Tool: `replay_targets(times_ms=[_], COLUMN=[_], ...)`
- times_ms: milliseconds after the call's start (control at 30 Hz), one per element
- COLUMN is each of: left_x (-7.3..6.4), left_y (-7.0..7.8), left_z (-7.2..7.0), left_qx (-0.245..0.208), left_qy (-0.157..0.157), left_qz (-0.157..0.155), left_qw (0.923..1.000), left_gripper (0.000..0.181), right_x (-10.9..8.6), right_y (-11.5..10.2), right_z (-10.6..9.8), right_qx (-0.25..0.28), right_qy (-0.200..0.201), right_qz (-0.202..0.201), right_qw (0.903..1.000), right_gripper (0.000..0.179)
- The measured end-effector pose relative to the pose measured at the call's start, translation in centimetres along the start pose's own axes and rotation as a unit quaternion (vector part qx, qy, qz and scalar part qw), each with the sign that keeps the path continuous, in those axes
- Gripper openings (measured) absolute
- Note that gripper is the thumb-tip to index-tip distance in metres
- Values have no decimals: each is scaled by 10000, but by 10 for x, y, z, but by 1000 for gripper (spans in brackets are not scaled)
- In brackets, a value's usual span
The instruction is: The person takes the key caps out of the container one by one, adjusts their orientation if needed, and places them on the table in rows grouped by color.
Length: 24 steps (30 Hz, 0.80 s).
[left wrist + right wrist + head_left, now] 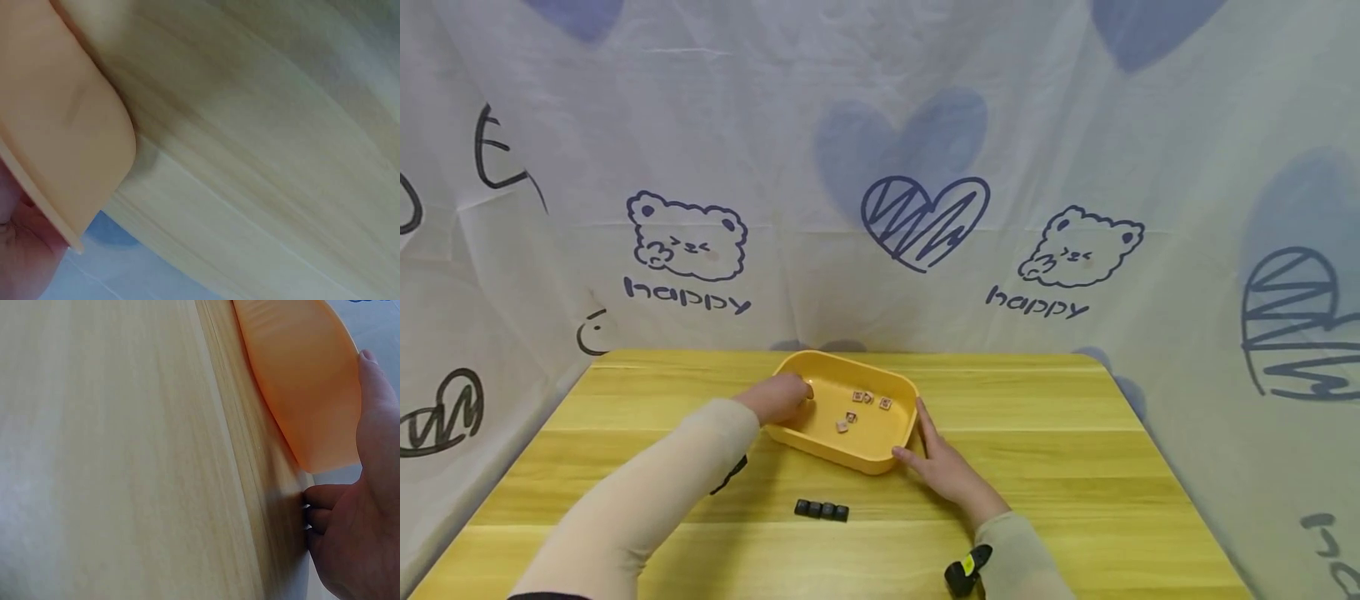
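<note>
A shallow yellow plastic tray point(850, 458) with rounded corners lies at an angle on the table. Inside it are several small pale square pieces point(885, 404), like upturned keycaps. My left hand point(781, 397) reaches over the tray's left end, fingers bent down inside; whether they pinch anything is hidden. The left wrist view shows part of that hand point(28, 250) behind the tray rim. At the right end, my right hand point(946, 467) spreads thumb and straight fingers against the tray's outside. A short row of black keycaps point(822, 510) lies in front of the tray.
The table point(1037, 467) has a yellow wood grain. A white cloth point(820, 292) with printed hearts and bears hangs behind it and at both sides. A black wrist device point(967, 570) with a yellow mark sits at my right sleeve.
</note>
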<state>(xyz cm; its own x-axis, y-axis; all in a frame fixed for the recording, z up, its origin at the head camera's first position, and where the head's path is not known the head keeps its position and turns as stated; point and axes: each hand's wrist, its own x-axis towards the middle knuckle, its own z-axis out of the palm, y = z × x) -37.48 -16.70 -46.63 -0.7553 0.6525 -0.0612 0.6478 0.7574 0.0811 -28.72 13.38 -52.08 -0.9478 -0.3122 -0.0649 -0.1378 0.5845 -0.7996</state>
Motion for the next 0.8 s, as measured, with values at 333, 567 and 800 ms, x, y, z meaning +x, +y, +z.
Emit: replay_targets(times_ms=[333,567,800], left_x=[8,-2,-3], left_y=[-17,5,21], left_z=[24,7,-1], left_qx=[-388,-376,-400], left_qy=[-151,-334,-266], left_qz=[113,-190,-186], left_qw=[9991,9986,9987], left_gripper=[19,19,13], right_x=[-1,-1,-1], right_y=[-2,-2,-1], right_z=[-1,-2,-1], right_qx=[-29,-63,-39], right_qy=[8,-20,-36], right_qz=[6,-13,-28], right_qw=[10000,10000,10000], right_gripper=[91,90,90])
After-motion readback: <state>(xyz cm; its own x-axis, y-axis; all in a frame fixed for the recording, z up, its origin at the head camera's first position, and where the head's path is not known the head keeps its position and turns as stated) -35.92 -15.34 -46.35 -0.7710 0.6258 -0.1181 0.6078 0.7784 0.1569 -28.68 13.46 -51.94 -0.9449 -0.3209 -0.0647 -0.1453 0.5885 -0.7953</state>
